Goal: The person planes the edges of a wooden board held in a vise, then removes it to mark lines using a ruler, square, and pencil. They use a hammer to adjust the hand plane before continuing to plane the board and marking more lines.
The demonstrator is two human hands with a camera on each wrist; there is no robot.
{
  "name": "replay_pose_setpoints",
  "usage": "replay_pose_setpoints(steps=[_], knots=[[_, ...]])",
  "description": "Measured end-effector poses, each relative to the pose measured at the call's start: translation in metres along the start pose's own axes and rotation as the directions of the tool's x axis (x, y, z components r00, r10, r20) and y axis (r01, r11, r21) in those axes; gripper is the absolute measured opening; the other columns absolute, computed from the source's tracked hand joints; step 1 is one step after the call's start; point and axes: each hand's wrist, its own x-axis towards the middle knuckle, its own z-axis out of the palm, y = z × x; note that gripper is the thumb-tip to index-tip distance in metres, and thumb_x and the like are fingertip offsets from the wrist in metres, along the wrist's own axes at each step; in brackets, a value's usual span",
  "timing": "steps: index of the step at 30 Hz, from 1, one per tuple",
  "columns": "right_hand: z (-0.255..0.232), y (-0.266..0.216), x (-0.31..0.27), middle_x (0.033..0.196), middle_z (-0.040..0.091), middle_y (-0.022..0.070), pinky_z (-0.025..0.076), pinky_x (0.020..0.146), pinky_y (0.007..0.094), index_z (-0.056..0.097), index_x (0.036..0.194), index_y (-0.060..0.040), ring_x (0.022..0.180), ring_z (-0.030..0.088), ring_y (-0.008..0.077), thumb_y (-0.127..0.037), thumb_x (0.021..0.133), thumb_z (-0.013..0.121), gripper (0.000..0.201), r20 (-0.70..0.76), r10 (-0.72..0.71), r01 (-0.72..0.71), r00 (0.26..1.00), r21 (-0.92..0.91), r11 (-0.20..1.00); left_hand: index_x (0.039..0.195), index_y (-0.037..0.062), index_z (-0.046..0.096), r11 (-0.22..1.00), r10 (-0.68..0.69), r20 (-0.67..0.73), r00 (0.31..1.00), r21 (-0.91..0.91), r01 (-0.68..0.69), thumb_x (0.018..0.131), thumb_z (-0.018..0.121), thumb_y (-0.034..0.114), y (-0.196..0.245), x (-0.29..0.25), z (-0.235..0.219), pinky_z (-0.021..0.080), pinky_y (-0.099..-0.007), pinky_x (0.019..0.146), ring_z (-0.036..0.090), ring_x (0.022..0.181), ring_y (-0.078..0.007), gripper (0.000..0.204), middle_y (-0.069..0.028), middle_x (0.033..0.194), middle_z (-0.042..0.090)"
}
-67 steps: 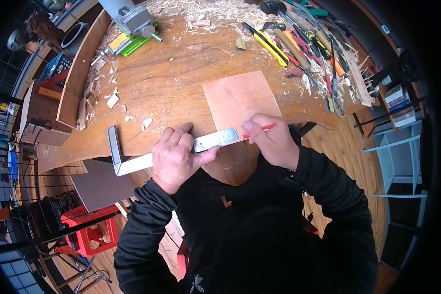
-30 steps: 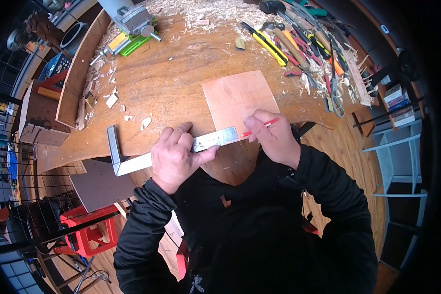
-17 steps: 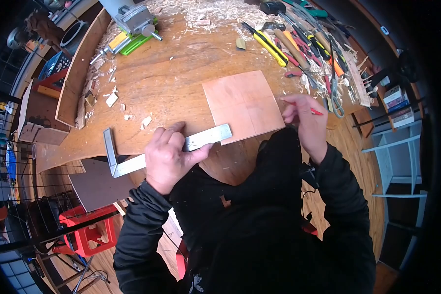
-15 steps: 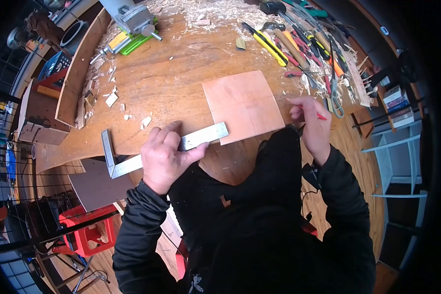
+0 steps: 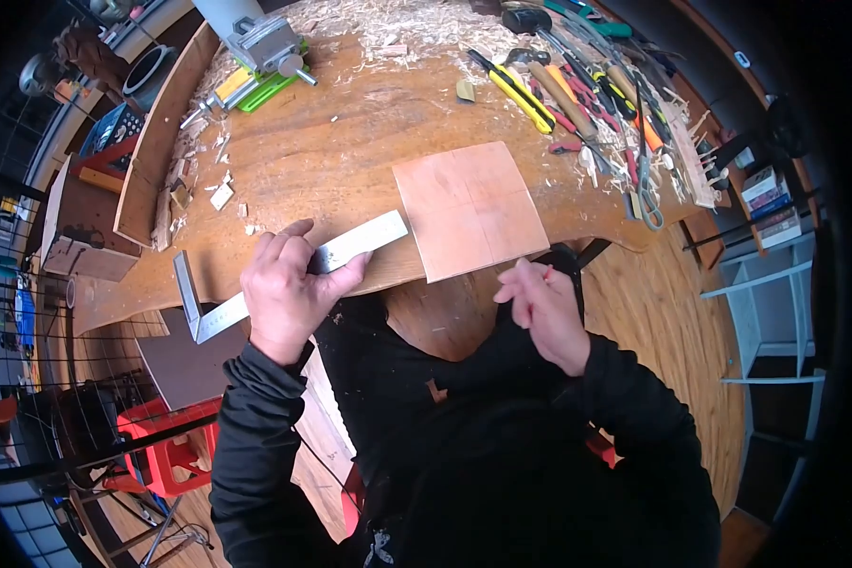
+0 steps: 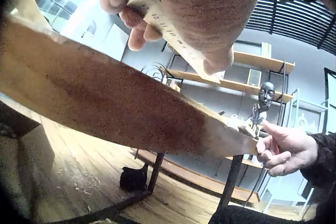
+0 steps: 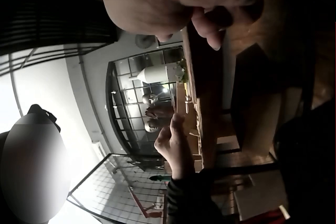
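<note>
My left hand (image 5: 282, 284) grips the blade of a metal try square (image 5: 362, 237) between thumb and fingers, at the workbench's front edge. The square's thicker stock (image 5: 187, 286) points away from me on the left, and numbered marks show on the blade in the left wrist view. To the right lies a thin, square wooden board (image 5: 469, 208) with faint pencil lines, its near edge reaching past the bench edge. Just below that edge is my right hand (image 5: 547, 308), fingers curled around a red pencil (image 5: 550, 272) that is mostly hidden in it.
On the wooden workbench (image 5: 303, 170), a vise (image 5: 265, 47) stands at the back left. Wood shavings (image 5: 388, 38) cover the far side. Chisels, scissors (image 5: 646, 189) and a yellow cutter (image 5: 521, 90) lie at the right. A red stool (image 5: 175, 450) is at lower left.
My left hand has drawn the try square leftward off the board. My right hand has lifted from the blade's tip, swung right, then come back to below the board's near edge with the pencil.
</note>
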Motion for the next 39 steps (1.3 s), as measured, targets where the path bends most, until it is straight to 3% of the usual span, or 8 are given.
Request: replay_pose_setpoints(steps=[4,11,19,23,30,39], knots=[[0.028,-0.006,0.007,0.078,0.07,0.0085,0.038,0.049,0.0226,0.068,0.096,-0.0007,0.05,0.049,0.0077,-0.032,0.11,0.062,0.035,-0.073,0.075,-0.058,0.995,0.209,0.976,0.079,-0.0006,0.068,1.0,0.004,-0.01,1.0,0.023,-0.004,0.067,0.099,0.032,-0.003,0.006,0.001,0.056,-0.0378,0.063,0.069,0.071,-0.0289,0.047,-0.017,0.097,0.077],[0.014,0.005,-0.004,0.075,0.069,0.0102,0.038,0.048,0.0233,0.066,0.091,-0.0017,0.048,0.048,0.0089,-0.029,0.11,0.062,0.034,-0.115,0.052,-0.031,0.992,0.179,0.983,0.083,-0.0019,0.071,0.998,-0.052,0.001,0.999,0.04,0.052,0.068,0.096,0.036,-0.007,0.015,0.006,0.059,-0.0406,0.068,0.07,0.075,-0.0316,0.047,-0.017,0.09,0.077],[-0.009,0.007,-0.025,0.072,0.069,0.0114,0.039,0.047,0.0243,0.066,0.088,-0.0019,0.047,0.05,0.011,-0.029,0.11,0.062,0.035,-0.127,0.056,-0.033,0.99,0.172,0.985,0.066,0.0041,0.06,1.0,-0.007,0.033,0.999,0.013,0.007,0.074,0.089,0.044,0.007,0.042,0.037,0.054,-0.0442,0.065,0.064,0.069,-0.032,0.049,-0.0119,0.069,0.063],[-0.011,0.005,-0.028,0.072,0.069,0.0117,0.039,0.047,0.0243,0.066,0.086,-0.0022,0.046,0.05,0.0111,-0.029,0.11,0.062,0.037,-0.133,0.072,-0.047,0.988,0.183,0.982,0.067,0.0038,0.063,0.998,-0.046,0.124,0.991,0.036,0.042,0.075,0.087,0.047,0.015,0.043,0.045,0.055,-0.0444,0.067,0.065,0.071,-0.0327,0.05,-0.0128,0.072,0.066],[-0.013,0.006,-0.029,0.072,0.069,0.012,0.04,0.047,0.0241,0.068,0.084,-0.0029,0.046,0.05,0.011,-0.029,0.111,0.061,0.038,-0.117,0.066,-0.045,0.991,0.168,0.985,0.068,0.0044,0.064,0.999,-0.038,0.143,0.989,0.038,0.033,0.076,0.089,0.046,0.021,0.047,0.057,0.055,-0.0456,0.065,0.067,0.069,-0.0336,0.049,-0.0138,0.065,0.064],[-0.019,0.005,-0.03,0.071,0.069,0.0112,0.04,0.049,0.0246,0.068,0.082,-0.0036,0.046,0.049,0.0109,-0.029,0.111,0.06,0.039,-0.098,0.058,-0.044,0.993,0.147,0.988,0.069,0.0009,0.066,0.998,-0.055,0.167,0.984,-0.02,0.06,0.076,0.088,0.043,0.017,0.045,0.066,0.056,-0.0461,0.07,0.068,0.073,-0.0356,0.048,-0.0154,0.073,0.067]])
